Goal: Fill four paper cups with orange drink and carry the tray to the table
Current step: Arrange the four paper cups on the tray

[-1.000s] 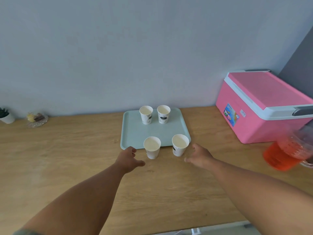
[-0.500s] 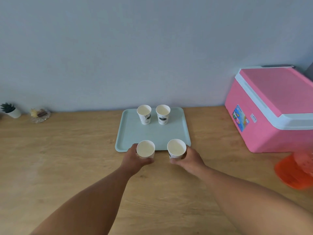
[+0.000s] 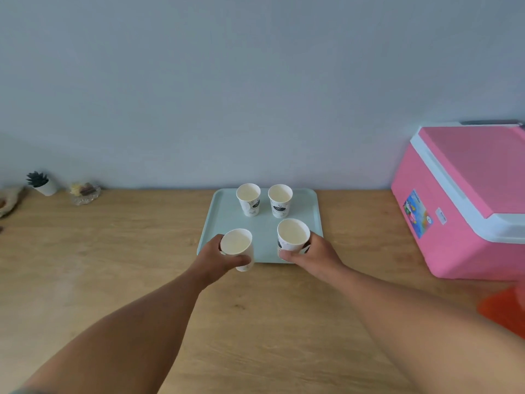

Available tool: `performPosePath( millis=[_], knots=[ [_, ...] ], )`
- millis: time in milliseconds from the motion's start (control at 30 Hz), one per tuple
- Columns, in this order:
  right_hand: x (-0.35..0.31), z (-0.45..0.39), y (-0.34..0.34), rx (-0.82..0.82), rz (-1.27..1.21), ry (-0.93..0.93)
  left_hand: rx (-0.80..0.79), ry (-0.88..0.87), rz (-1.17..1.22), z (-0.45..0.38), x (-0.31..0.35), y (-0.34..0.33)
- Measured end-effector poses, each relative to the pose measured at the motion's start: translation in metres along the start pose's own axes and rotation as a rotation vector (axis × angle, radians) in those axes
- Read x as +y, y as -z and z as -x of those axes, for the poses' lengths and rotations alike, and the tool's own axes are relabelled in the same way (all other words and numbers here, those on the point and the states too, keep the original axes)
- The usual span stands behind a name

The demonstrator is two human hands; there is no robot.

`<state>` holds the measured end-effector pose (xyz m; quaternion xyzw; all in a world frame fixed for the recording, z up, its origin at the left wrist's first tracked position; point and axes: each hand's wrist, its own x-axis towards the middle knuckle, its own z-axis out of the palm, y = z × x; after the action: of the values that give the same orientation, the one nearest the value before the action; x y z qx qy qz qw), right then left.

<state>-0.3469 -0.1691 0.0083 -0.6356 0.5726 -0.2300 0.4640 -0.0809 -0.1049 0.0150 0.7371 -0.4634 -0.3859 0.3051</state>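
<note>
A pale green tray (image 3: 312,211) lies on the wooden counter against the wall. Two empty white paper cups, one at the far left (image 3: 249,199) and one at the far right (image 3: 280,200), stand upright at its back. My left hand (image 3: 218,255) is shut around a third empty cup (image 3: 236,242) at the tray's near left edge, tilted toward me. My right hand (image 3: 309,253) grips a fourth empty cup (image 3: 293,235), raised over the tray's near right corner. A jug of orange drink (image 3: 504,309) shows only partly, blurred, at the right edge.
A pink cooler box (image 3: 466,200) with a white lid rim stands on the counter to the right of the tray. At the far left sit a small potted plant (image 3: 42,183) and a glass dish (image 3: 84,192) with small items.
Both hands reached forward, closed on the two near cups and lifted them from the counter toward the tray. The view shifted left, pushing the orange jug to the edge.
</note>
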Motion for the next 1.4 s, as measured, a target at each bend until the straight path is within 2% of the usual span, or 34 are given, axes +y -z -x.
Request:
performPosePath(
  millis=[567, 900, 1400],
  knots=[
    [-0.010, -0.034, -0.029, 0.089, 0.142, -0.092, 0.068, -0.047, 0.025, -0.045, -0.004, 0.005],
    [-0.006, -0.050, -0.040, 0.123, 0.125, -0.120, 0.019, -0.034, 0.034, -0.065, -0.006, -0.007],
    [-0.002, -0.063, -0.051, 0.095, 0.155, -0.150, 0.057, -0.047, 0.031, -0.075, -0.009, -0.014]
  ],
)
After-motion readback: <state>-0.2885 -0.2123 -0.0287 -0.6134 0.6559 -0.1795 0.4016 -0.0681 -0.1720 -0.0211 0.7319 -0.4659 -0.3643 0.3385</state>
